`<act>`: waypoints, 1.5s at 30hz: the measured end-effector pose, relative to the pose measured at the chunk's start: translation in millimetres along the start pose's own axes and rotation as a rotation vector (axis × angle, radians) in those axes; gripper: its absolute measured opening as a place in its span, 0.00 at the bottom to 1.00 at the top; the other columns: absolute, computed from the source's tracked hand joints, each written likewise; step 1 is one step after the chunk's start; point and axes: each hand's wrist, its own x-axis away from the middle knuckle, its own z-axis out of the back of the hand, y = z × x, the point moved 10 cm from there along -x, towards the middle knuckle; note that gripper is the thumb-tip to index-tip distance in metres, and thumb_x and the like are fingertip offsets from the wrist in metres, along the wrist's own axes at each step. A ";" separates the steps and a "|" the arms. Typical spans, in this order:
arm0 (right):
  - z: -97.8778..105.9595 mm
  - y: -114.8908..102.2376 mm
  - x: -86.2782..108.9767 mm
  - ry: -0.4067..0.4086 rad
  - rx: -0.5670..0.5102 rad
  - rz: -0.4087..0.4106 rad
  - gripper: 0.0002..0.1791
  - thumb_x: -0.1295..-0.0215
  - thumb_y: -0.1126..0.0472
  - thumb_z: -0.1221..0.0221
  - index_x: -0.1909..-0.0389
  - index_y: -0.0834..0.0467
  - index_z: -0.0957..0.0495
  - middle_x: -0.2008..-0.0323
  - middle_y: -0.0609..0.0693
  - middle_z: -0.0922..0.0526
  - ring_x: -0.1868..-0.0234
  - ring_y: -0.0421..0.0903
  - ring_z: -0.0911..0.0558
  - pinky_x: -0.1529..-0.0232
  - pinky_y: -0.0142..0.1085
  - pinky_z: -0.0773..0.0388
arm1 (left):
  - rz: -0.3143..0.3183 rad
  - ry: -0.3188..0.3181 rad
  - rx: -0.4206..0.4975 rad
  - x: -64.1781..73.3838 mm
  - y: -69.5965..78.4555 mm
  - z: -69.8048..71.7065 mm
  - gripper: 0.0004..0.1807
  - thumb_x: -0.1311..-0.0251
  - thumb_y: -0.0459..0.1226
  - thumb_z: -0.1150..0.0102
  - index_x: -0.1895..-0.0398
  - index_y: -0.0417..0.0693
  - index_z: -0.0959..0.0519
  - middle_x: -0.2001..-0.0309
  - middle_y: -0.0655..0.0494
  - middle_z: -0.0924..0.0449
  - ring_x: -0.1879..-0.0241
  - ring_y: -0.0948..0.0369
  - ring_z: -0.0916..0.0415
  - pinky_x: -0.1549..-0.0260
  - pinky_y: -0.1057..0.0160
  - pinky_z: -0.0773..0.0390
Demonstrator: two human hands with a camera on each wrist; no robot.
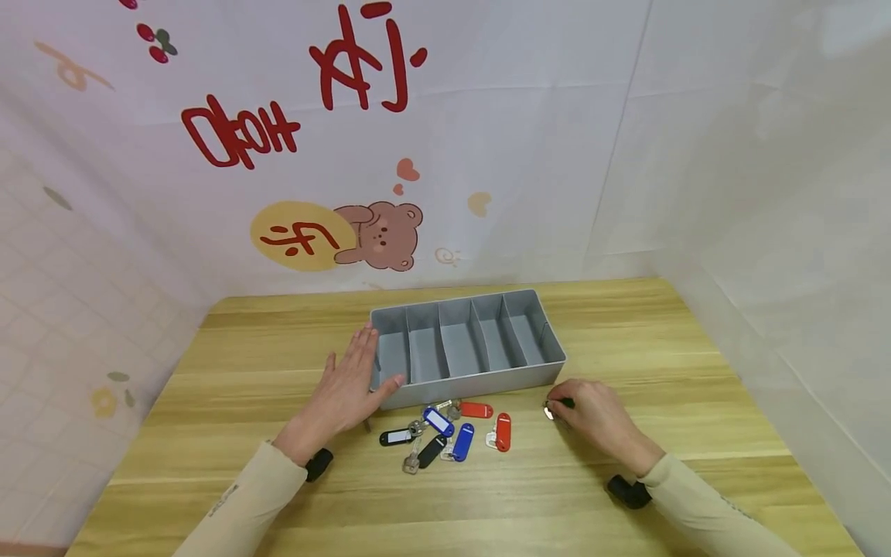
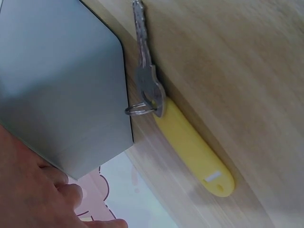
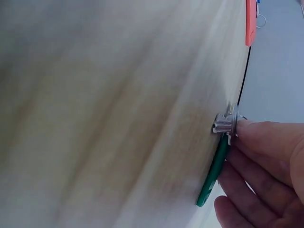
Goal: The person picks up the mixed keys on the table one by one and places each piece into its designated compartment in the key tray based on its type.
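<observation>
My left hand (image 1: 341, 391) lies with fingers extended along the left end of a grey tray (image 1: 473, 383) with several compartments. In the left wrist view, a key with a yellow tag (image 2: 194, 147) lies on the table beside the tray's end; my left hand mostly hides it from the head view. Just off the tray's front right corner, my right hand (image 1: 595, 410) pinches a metal key (image 3: 228, 124) between thumb and fingers, low over the table. A green tag (image 3: 213, 175) hangs with this key, under the fingers.
Several tagged keys lie in front of the tray: a red tag (image 1: 503, 432), another red tag (image 1: 476, 410), blue tags (image 1: 462, 442) and black tags (image 1: 432, 451), some overlapping. Behind the wooden table (image 1: 487, 510) stands a white printed backdrop (image 1: 529, 155), with white sides left and right.
</observation>
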 end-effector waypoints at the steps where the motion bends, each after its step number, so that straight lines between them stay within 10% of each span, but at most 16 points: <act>1: 1.3 -0.1 0.4 0.008 -0.005 0.006 0.06 0.43 0.68 0.26 0.69 0.53 0.10 0.67 0.44 0.10 0.64 0.44 0.12 0.62 0.43 0.15 | -0.003 0.006 0.003 0.1 0.2 0.6 0.56 0.28 0.69 0.58 0.17 0.37 0.59 0.16 0.43 0.66 0.18 0.45 0.65 0.30 0.25 0.55; 18: 52.5 11.5 5.0 0.129 -0.126 -0.090 0.08 0.39 0.67 0.28 0.60 0.57 0.09 0.59 0.48 0.09 0.56 0.52 0.10 0.56 0.48 0.15 | -0.011 0.018 0.014 -2.6 -0.1 2.9 0.57 0.29 0.69 0.58 0.17 0.36 0.60 0.16 0.43 0.67 0.18 0.46 0.65 0.30 0.26 0.54; 26: 80.0 7.5 8.8 0.239 -0.167 -0.082 0.09 0.40 0.67 0.27 0.60 0.52 0.08 0.59 0.43 0.09 0.56 0.41 0.12 0.53 0.16 0.27 | -0.022 0.021 0.025 -1.1 0.5 0.6 0.56 0.28 0.69 0.58 0.17 0.35 0.59 0.16 0.44 0.68 0.18 0.46 0.65 0.31 0.23 0.57; 34: 108.4 0.0 -0.5 0.370 -0.194 -0.071 0.09 0.39 0.66 0.27 0.59 0.53 0.08 0.61 0.44 0.08 0.55 0.18 0.21 0.56 0.15 0.29 | -0.023 0.023 0.021 0.2 -0.1 1.1 0.56 0.28 0.68 0.57 0.17 0.35 0.59 0.16 0.43 0.67 0.18 0.46 0.65 0.31 0.24 0.57; 45: 110.4 3.7 -19.8 0.360 -0.265 -0.172 0.08 0.31 0.56 0.31 0.55 0.52 0.09 0.57 0.46 0.09 0.52 0.24 0.19 0.53 0.19 0.28 | -0.026 0.021 0.017 0.3 0.4 -0.4 0.56 0.27 0.67 0.56 0.17 0.34 0.59 0.16 0.42 0.67 0.18 0.46 0.65 0.30 0.25 0.57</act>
